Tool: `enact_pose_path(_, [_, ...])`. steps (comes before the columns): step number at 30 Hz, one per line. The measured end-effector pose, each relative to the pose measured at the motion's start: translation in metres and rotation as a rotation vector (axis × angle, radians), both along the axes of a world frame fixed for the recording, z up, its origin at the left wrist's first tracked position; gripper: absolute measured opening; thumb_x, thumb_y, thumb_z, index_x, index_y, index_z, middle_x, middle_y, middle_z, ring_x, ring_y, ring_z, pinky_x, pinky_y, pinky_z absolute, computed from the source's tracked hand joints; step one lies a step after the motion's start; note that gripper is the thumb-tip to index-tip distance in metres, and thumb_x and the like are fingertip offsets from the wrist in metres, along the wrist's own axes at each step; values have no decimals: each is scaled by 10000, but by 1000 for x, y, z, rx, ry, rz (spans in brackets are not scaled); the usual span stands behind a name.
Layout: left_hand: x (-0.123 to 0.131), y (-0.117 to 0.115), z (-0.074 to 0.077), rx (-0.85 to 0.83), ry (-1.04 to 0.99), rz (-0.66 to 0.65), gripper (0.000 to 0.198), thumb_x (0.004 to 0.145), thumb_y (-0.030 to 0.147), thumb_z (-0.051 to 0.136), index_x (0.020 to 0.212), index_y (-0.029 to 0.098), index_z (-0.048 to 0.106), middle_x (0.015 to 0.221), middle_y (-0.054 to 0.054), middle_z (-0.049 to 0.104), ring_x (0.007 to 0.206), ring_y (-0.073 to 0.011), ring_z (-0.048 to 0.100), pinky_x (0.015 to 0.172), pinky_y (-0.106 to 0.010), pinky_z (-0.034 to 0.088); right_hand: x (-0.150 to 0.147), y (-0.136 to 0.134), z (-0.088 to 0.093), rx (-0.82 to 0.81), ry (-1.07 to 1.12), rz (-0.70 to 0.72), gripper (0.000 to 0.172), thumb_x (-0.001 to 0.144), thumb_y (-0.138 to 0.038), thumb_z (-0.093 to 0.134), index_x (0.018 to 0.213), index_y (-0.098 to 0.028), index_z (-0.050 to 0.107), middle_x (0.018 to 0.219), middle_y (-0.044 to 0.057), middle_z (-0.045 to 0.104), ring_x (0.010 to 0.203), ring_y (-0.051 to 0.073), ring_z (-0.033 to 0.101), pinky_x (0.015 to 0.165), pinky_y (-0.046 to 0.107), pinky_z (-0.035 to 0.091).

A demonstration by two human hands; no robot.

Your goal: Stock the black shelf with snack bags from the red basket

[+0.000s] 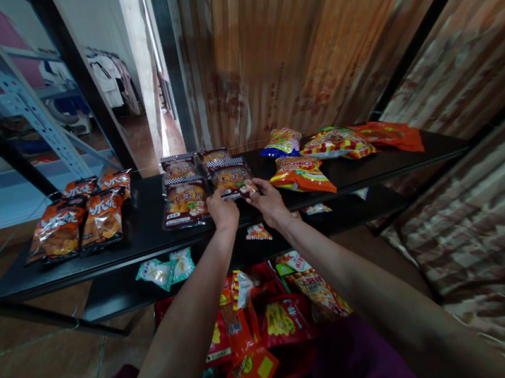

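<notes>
A dark brown bag of potato chips (231, 176) lies at the front of the upper black shelf, between my two hands. My left hand (224, 210) grips its near left corner, fingers closed. On the near right corner my right hand (266, 201) pinches the bag between thumb and fingers. Directly left lies a matching potato chip bag (186, 199), its right edge close to my left hand. Behind these two are more brown bags, partly covered. An orange snack bag (299, 174) sits just right of my right hand.
Orange-and-black snack bags (102, 216) occupy the shelf's left end. Farther right lie a yellow-red bag (338, 143) and a flat orange packet (390, 135). Small green-white packets (155, 272) rest on the lower shelf (111, 294). Many snack bags (287, 317) are heaped below my arms.
</notes>
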State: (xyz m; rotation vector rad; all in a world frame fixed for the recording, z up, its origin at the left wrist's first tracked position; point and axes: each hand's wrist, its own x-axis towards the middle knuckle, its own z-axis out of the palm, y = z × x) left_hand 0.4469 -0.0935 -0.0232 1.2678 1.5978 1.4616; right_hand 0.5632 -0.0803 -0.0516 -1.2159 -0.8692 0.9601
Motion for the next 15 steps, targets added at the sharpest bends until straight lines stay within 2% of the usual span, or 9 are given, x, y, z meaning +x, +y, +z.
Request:
enact_pose_path(4, [1, 5, 0, -12, 66, 8, 375, 703, -10, 516, 972, 160, 714, 1034, -106, 678, 1043, -224, 591, 994, -339, 384, 0, 7, 0, 20, -28, 13, 466, 673, -151, 579, 1131, -230, 546, 1142, 35, 593, 921, 141, 616, 745, 271, 561])
enact_pose_path(8, [2, 6, -2, 6, 50, 28, 380, 703, -12, 517, 970, 176, 710, 1039, -97, 675, 1051, -222, 584, 991, -341, 386, 0, 12, -2, 54, -50, 34, 462, 675, -166, 568, 1131, -236, 543, 1139, 26, 603, 952, 144, 605, 748, 264, 557])
enact_pose_path(15, [1, 7, 0, -22, 101, 22, 351, 723, -2, 526, 977, 164, 702, 1036, -120, 669, 1029, -230, 590, 980, -348, 389, 4, 22, -4, 20, -85, 52, 440, 667, -147, 577, 1096, -243, 561, 1101, 12, 611, 910, 133, 616, 755, 286, 564])
